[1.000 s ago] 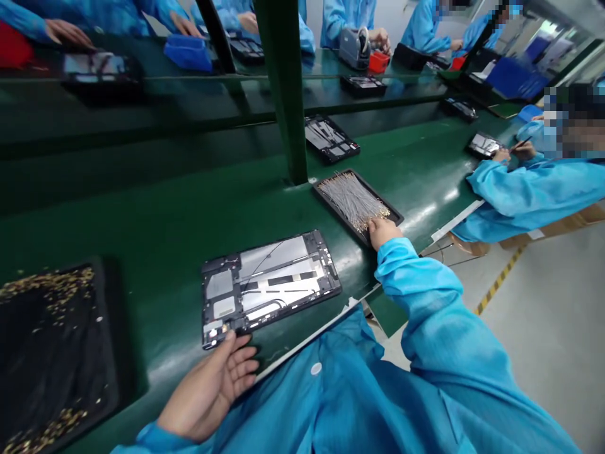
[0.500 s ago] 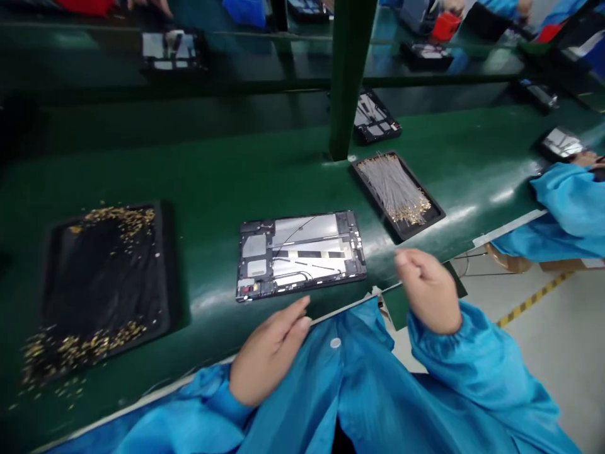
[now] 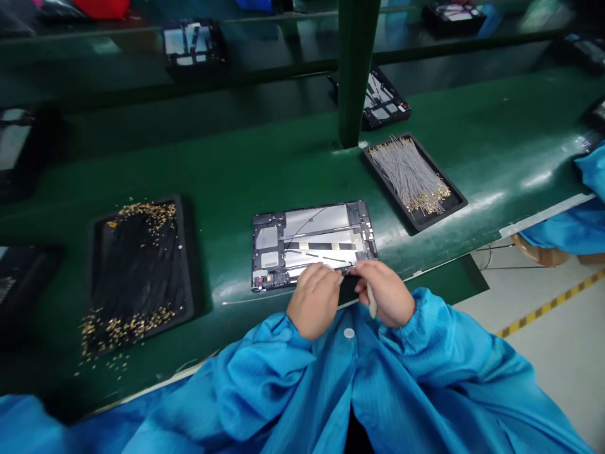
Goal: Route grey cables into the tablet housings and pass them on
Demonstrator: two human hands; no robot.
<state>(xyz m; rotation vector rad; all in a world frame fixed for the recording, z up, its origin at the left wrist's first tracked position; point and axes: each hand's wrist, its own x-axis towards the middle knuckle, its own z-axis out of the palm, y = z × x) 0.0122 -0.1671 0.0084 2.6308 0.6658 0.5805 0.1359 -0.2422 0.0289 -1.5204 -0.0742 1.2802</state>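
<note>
An opened tablet (image 3: pixel 317 228) lies on the green bench in front of me, its battery and inner parts showing. My left hand (image 3: pixel 314 301) is closed at its near edge, fingers bent over the rim. From under that hand a thin grey cable (image 3: pixel 258 299) with a gold end runs left along the bench. My right hand (image 3: pixel 386 295) is at the tablet's near right corner, thumb and finger pinched together. A pale, stick-like tool (image 3: pixel 372 301) sits in its grip, pointing down toward me. The fingertips hide what they touch at the edge.
Right of the tablet, a black tray (image 3: pixel 418 222) holds many grey cables. On the left, another black tray (image 3: pixel 188 271) carries black cables with gold ends, some spilling over. A green post (image 3: pixel 352 75) rises behind, near another opened tablet (image 3: pixel 385 101). A co-worker's blue sleeve (image 3: pixel 593 170) is at right.
Both hands have come together at the tablet's near edge. A grey cable now lies in front of the tablet, and a pale tool shows in the right hand. The view has shifted slightly.
</note>
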